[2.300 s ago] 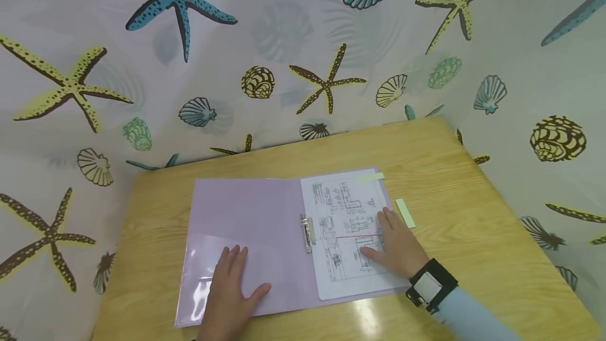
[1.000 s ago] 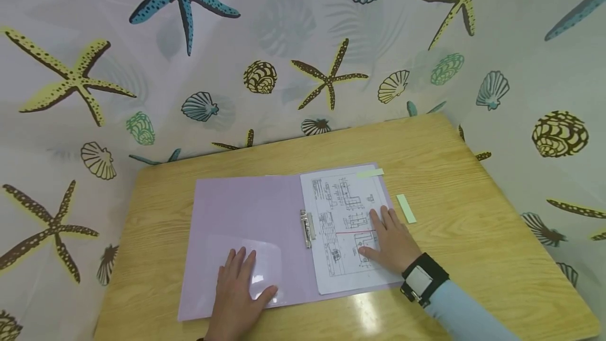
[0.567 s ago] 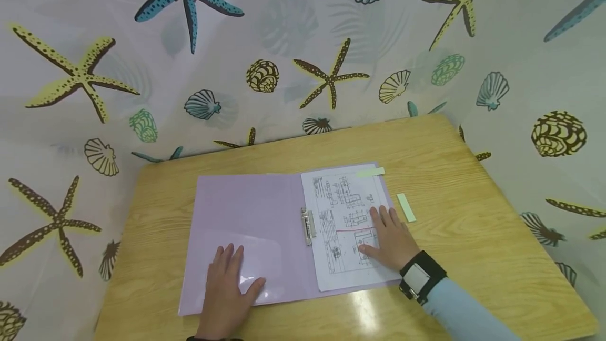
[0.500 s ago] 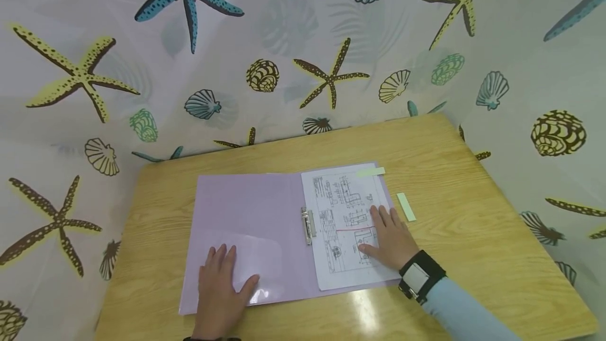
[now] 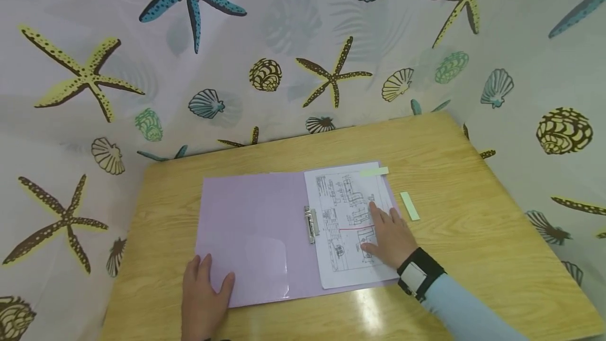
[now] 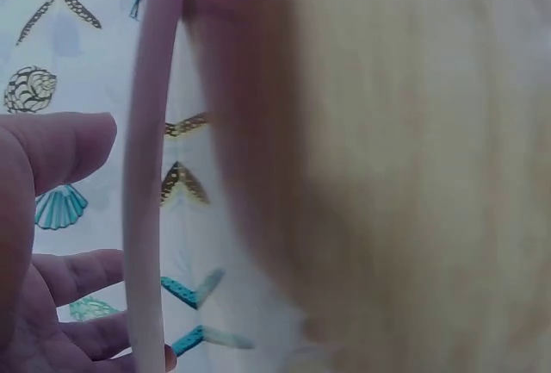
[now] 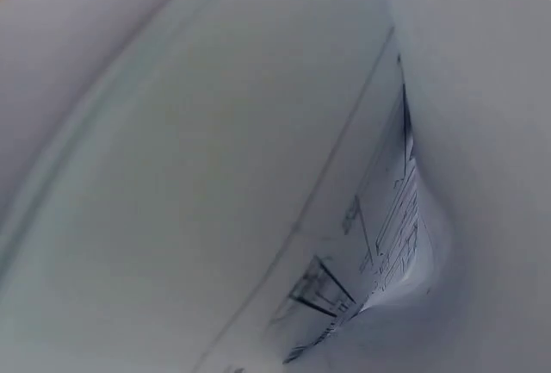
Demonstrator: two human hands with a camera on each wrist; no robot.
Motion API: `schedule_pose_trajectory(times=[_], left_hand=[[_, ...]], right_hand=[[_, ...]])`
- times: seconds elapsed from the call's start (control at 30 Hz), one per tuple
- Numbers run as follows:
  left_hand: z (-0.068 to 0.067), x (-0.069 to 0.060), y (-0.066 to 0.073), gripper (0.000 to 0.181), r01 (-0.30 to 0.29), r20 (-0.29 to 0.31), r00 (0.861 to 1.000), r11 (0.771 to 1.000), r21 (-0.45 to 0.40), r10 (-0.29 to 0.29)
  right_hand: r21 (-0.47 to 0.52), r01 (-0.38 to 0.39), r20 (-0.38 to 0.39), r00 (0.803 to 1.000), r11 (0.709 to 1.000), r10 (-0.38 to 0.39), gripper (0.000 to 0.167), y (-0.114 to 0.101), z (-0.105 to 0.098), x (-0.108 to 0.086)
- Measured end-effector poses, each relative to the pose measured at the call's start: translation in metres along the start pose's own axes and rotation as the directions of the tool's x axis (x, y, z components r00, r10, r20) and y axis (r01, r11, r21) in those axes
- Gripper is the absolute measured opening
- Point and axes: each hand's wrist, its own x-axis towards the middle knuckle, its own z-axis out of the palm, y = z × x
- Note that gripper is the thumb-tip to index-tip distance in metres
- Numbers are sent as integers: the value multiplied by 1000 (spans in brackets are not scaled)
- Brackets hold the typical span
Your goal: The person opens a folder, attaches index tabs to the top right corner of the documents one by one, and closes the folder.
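An opened lilac folder [image 5: 251,214] lies on the table, with a metal clip [image 5: 310,224] at its spine. On its right side is a white sheet with technical drawings [image 5: 350,257]. My right hand [image 5: 393,236] rests on this sheet with fingers spread. Near the index finger the printed lines look bent, and in the right wrist view the paper [image 7: 215,175] bows up close to the camera, hiding the hand. My left hand [image 5: 203,293] is at the folder's lower left corner. In the left wrist view its fingers [image 6: 86,278] reach the folder's edge [image 6: 145,175].
A pale green strip [image 5: 410,206] lies on the wooden table [image 5: 454,172] right of the folder. Another pale green strip [image 5: 375,171] lies across the sheet's top right corner. A curtain [image 5: 293,30] printed with starfish and shells hangs behind the table and along both sides.
My left hand has slid left from the folder's left cover to its lower left corner. My right hand stays on the sheet, its index finger spread further; the drawing's lines now look bent.
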Motion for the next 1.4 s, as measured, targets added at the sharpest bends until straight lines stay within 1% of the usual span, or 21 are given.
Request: schedule_pose_trajectory(times=[0.07, 0.1, 0.2, 0.3, 0.43, 0.53, 0.6, 0.7, 0.77, 0.9, 0.97, 1.07, 1.2, 1.27, 1.37, 1.4], left_hand=[[7, 1, -6, 73, 1, 8, 1000, 1000, 0, -1], [10, 1, -9, 73, 2, 24, 1000, 1000, 1, -2], [16, 3, -16, 74, -4, 92, 996, 1000, 13, 3], [16, 4, -15, 74, -5, 157, 988, 999, 39, -2], [15, 4, -11, 73, -12, 180, 984, 997, 74, -2], [14, 4, -10, 73, -9, 193, 981, 996, 93, -9], [13, 3, -9, 73, -3, 202, 979, 995, 101, -18], [10, 2, -8, 71, 9, 201, 979, 996, 93, -27], [7, 2, -7, 69, 16, 189, 982, 997, 77, -30], [2, 1, -4, 66, 23, 155, 987, 999, 46, -30], [-1, 1, -3, 65, 19, 142, 990, 999, 41, -25], [-4, 1, -2, 63, 14, 133, 991, 999, 32, -18], [-6, 2, 0, 63, 20, 136, 990, 1000, 23, -23], [-7, 2, 0, 63, 20, 133, 991, 1000, 19, -22], [-8, 2, 0, 62, 12, 117, 993, 1000, 11, -13], [-9, 2, 0, 61, 9, 112, 994, 1000, 9, -9]], right_hand=[[-3, 5, 0, 1000, 1000, -5, 105, -2, -2, 0], [-6, 8, 0, 1000, 1000, -8, 105, -3, -2, 0], [8, 19, 4, 1000, 1000, -19, 102, -6, -4, -1], [36, 23, 12, 1000, 999, -23, 100, -8, -5, -3], [56, 22, 11, 1000, 998, -23, 98, -10, -5, -3], [70, 37, 2, 999, 997, -38, 98, -11, -6, -3], [107, 46, 2, 999, 993, -46, 98, -10, -6, -2], [203, 26, 22, 999, 979, -31, 99, -6, -7, 1], [272, -1, 31, 999, 962, -8, 99, -2, -8, 3], [405, -45, 39, 999, 913, 31, 94, 3, -15, 7], [454, -56, 48, 998, 889, 38, 91, 3, -19, 7], [507, -81, 89, 995, 858, 41, 85, 1, -21, 5], [580, -102, 158, 987, 808, 11, 78, -6, -21, 3], [626, -110, 190, 982, 772, -14, 74, -10, -21, 3], [686, -109, 214, 975, 720, -56, 69, -16, -22, 3], [696, -101, 214, 974, 711, -72, 66, -19, -22, 4]])
